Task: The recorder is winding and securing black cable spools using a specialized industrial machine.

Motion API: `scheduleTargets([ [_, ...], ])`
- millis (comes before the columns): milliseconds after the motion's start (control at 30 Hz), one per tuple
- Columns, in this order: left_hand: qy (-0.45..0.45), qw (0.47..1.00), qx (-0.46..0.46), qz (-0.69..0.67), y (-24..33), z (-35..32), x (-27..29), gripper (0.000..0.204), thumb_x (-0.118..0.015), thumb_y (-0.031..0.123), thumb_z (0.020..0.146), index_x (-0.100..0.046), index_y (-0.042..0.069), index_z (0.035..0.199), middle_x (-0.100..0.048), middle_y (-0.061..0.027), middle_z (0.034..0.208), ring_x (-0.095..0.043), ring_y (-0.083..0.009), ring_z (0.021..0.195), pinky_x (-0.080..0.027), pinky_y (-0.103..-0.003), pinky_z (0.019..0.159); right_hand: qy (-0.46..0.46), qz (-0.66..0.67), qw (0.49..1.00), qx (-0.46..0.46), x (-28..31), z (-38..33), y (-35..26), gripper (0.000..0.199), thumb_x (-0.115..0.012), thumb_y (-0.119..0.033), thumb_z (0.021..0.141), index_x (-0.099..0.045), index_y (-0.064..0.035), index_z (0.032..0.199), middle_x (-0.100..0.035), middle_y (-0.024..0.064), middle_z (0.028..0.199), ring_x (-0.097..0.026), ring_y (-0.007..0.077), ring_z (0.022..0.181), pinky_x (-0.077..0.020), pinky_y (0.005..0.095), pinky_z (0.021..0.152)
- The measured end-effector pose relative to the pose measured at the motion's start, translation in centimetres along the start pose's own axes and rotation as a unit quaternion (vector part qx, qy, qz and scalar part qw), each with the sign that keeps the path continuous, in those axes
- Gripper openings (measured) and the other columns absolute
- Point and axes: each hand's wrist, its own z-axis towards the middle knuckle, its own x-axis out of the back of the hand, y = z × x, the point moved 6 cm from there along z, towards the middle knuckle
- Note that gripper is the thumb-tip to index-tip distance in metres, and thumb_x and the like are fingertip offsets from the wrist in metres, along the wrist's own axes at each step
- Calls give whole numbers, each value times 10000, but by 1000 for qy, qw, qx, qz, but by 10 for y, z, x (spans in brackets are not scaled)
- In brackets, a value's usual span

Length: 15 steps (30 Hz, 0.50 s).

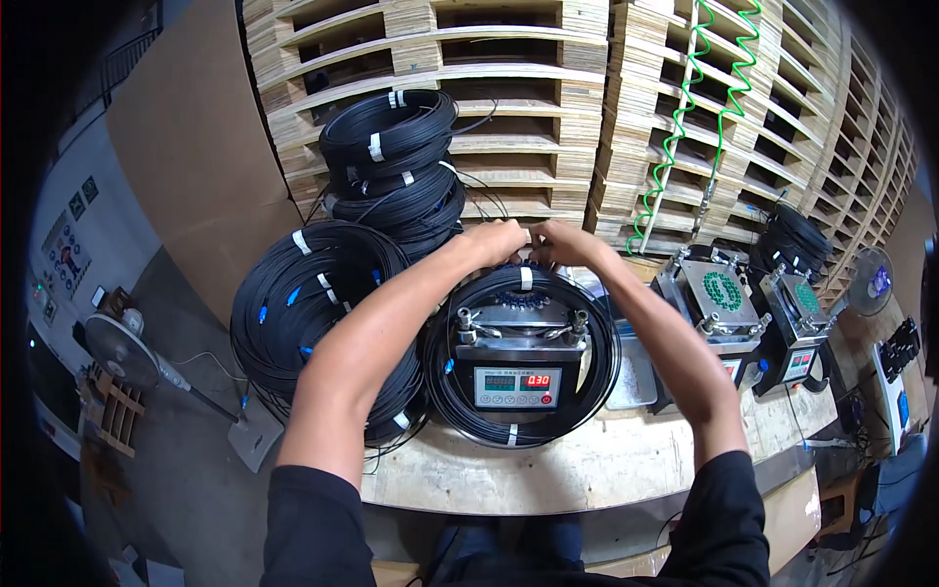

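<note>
Both my arms reach over a metal benchtop machine [516, 344] with a lit display panel. A coil of black cable [518, 433], bound with white tape, hangs around the machine's front. My left hand [495, 242] and my right hand [564, 245] meet behind the machine's top, close above the coil's upper side. The fingers of each are drawn together at a small spot between them, and what they pinch is too small to make out. Around the machine's round top plate sit several small dark connectors [523, 301].
Black cable coils are stacked at the left [386, 132], with a larger coil pile [284, 293] nearer me. Two similar machines [719, 298] [797, 303] with green-dotted tops stand right. Wooden pallets [509, 49] rise behind the bench [469, 479]; green coiled hoses [675, 137] hang there.
</note>
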Motion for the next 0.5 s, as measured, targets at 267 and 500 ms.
scheduleTargets([
  [267, -35, 995, -88, 17, -9, 15, -8, 234, -733, 181, 885, -710, -50, 856, -694, -258, 818, -712, -384, 793, -534, -461, 666, 163, 99, 982, 2, -8, -34, 13, 218, -776, -98, 877, -609, 41, 896, -692, 154, 754, -647, 189, 680, -501, 364, 624],
  [500, -32, 988, -82, -130, -17, 17, 20, 275, -687, 164, 961, -661, -82, 841, -724, -134, 734, -725, -183, 641, -577, -320, 581, 196, 139, 970, 41, -9, -42, 11, 197, -783, -95, 865, -638, 38, 880, -697, 150, 757, -656, 176, 693, -503, 362, 627],
])
